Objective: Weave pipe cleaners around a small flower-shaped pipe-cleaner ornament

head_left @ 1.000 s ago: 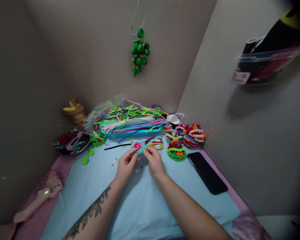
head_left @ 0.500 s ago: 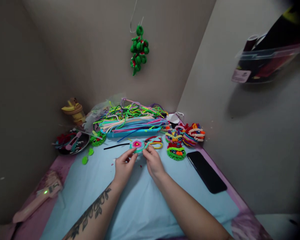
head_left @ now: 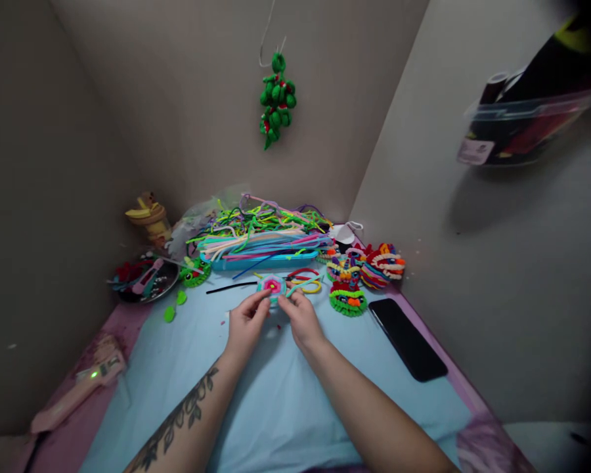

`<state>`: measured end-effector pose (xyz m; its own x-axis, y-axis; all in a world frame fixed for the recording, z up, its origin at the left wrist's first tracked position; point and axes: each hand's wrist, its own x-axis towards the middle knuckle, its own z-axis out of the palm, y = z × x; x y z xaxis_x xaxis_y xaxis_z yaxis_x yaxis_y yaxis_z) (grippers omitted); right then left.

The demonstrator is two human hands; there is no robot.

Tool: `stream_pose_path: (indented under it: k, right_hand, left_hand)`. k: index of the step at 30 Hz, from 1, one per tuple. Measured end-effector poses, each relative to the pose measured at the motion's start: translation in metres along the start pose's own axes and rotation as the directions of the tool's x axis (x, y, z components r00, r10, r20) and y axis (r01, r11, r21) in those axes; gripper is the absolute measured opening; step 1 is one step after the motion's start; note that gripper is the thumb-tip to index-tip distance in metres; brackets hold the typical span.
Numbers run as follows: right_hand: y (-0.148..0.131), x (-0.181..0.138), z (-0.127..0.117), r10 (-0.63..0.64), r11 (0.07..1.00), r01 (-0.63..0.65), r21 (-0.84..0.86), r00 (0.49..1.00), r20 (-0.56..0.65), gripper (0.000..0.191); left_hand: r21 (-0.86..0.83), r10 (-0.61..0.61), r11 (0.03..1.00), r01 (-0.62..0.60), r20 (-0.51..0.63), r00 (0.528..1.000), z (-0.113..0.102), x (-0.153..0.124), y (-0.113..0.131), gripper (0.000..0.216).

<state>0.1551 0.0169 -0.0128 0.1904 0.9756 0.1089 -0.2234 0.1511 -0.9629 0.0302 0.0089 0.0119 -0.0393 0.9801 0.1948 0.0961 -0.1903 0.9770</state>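
Note:
Between my two hands is a coiled pipe-cleaner disc (head_left: 272, 287), pink in the middle with pale and turquoise rings around it. My left hand (head_left: 247, 322) pinches its lower left edge between thumb and finger. On the other side, my right hand (head_left: 301, 316) grips the disc's right edge, where a loose turquoise pipe-cleaner end (head_left: 308, 284) sticks out toward the right. Just behind lie scissors (head_left: 311, 281) with red and yellow handles, partly covered by that end. A black pipe cleaner (head_left: 231, 287) rests on the cloth left of the disc.
Behind, a blue tray (head_left: 246, 263) is heaped with pipe cleaners. Colourful pipe-cleaner figures (head_left: 349, 299) and a black phone (head_left: 408, 338) lie to the right. At left are a glue gun (head_left: 81, 391) with a green light, a metal bowl (head_left: 167, 279) and green pieces (head_left: 169, 314).
The loose turquoise end has swung out from a loop close to the disc and now points right. Both hands keep their hold; the view has shifted slightly.

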Motion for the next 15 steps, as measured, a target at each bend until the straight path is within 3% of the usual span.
stream_pose_path:
  k: [3,6,15]
  right_hand:
    - [-0.0019,-0.0006,0.0004,-0.029,0.995,0.033,-0.097,0.999,0.038,0.021]
    - [-0.0042,-0.0017,0.0016,-0.064,0.981,0.076,-0.178,0.995,0.070,0.020]
    - [-0.0061,-0.0027,0.0046,-0.153,0.940,0.162,-0.301,0.987,0.056,0.013]
  left_hand:
    - [-0.110,-0.100,0.989,0.103,0.034,0.994,0.0003,0.0032,0.0006,0.039]
    - [-0.179,-0.165,0.971,0.161,-0.009,0.986,0.0003,0.0053,-0.0024,0.039]
    - [-0.229,-0.218,0.952,0.203,-0.040,0.975,0.0008,0.0079,-0.0082,0.040]
